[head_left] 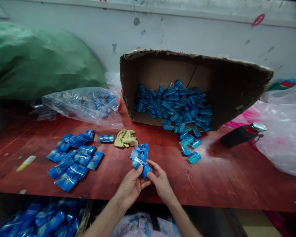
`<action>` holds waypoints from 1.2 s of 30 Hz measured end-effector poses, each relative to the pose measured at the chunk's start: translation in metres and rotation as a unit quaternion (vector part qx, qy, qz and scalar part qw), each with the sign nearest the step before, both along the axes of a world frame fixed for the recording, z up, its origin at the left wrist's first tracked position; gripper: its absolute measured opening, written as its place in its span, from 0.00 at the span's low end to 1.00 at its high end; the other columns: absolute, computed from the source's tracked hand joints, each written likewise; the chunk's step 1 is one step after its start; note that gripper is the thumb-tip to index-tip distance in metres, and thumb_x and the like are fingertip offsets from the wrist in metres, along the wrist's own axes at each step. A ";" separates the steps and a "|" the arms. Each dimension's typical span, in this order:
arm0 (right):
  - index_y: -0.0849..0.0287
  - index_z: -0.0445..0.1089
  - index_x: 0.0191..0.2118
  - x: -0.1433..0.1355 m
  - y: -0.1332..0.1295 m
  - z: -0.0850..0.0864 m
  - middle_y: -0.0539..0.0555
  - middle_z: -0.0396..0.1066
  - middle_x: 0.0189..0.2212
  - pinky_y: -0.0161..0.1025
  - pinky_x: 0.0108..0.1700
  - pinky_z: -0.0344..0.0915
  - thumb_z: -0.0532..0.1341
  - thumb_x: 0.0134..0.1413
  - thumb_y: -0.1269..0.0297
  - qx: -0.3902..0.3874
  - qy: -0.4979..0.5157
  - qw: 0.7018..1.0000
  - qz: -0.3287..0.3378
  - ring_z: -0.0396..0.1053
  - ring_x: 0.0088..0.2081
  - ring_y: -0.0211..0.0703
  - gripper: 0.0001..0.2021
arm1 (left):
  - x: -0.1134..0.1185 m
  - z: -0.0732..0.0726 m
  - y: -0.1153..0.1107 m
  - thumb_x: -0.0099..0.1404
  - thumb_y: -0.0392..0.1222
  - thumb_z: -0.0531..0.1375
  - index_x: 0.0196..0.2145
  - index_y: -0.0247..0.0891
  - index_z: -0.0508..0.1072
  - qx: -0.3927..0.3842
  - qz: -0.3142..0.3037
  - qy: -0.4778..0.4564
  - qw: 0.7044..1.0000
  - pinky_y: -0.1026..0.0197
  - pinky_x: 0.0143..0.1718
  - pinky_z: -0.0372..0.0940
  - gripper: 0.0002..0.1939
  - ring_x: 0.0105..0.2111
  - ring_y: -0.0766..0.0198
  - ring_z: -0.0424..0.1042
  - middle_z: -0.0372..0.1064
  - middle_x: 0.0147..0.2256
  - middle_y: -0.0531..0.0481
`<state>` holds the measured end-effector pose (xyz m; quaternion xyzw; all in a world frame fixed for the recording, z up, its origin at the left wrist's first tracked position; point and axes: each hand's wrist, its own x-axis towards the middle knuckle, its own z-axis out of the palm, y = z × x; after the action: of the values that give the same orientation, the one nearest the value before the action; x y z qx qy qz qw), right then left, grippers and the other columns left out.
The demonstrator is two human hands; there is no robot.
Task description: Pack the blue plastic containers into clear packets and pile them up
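Observation:
Both hands meet over the front middle of the red table, around a small blue packet (146, 170) with a shiny wrapper. My left hand (130, 187) pinches its left side, thumb on top. On the right side, my right hand (161, 181) grips it between thumb and fingers. Just beyond lie a few flat blue sachets (141, 150), partly overlapping the held packet in view. Close behind them rests a crumpled yellowish cloth (125, 138), with a single blue packet (107, 138) beside it. Filled blue packets (75, 161) form a loose group to the left.
A tilted cardboard box (236, 85) holds many small blue containers (175, 105), several spilling onto the red table (212, 184). A black bottle (238, 135) lies right. A clear bag (84, 102) and green sack (44, 62) are left; below, more blue packets (44, 217) fill a box.

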<state>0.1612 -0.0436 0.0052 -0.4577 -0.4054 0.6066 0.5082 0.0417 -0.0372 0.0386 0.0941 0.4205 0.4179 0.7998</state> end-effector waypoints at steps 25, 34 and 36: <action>0.56 0.68 0.38 -0.002 -0.003 0.016 0.50 0.69 0.31 0.37 0.39 0.64 0.61 0.41 0.70 0.040 -0.035 0.992 -0.117 0.66 0.34 0.41 0.13 | -0.004 0.002 0.006 0.54 0.41 0.60 0.34 0.33 0.71 0.069 -0.055 0.032 0.996 0.64 0.27 0.67 0.10 0.27 0.65 0.71 0.73 0.32 0.45; 0.54 0.67 0.41 0.004 0.001 0.010 0.49 0.68 0.34 0.36 0.39 0.63 0.60 0.44 0.70 0.035 0.020 0.999 -0.023 0.66 0.36 0.39 0.14 | -0.004 -0.003 0.002 0.52 0.39 0.61 0.33 0.34 0.71 0.030 -0.034 0.037 0.998 0.64 0.26 0.68 0.10 0.27 0.66 0.72 0.73 0.29 0.48; 0.54 0.67 0.42 0.006 -0.001 0.011 0.50 0.68 0.37 0.37 0.43 0.61 0.59 0.46 0.70 0.064 -0.046 0.997 -0.024 0.65 0.39 0.41 0.14 | 0.002 -0.003 0.000 0.52 0.39 0.62 0.33 0.33 0.71 0.012 -0.015 0.035 0.999 0.65 0.26 0.67 0.10 0.25 0.67 0.72 0.73 0.28 0.49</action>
<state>0.1668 -0.0444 0.0158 -0.4617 -0.4552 0.5448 0.5317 0.0437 -0.0376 0.0361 0.1248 0.4415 0.4077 0.7895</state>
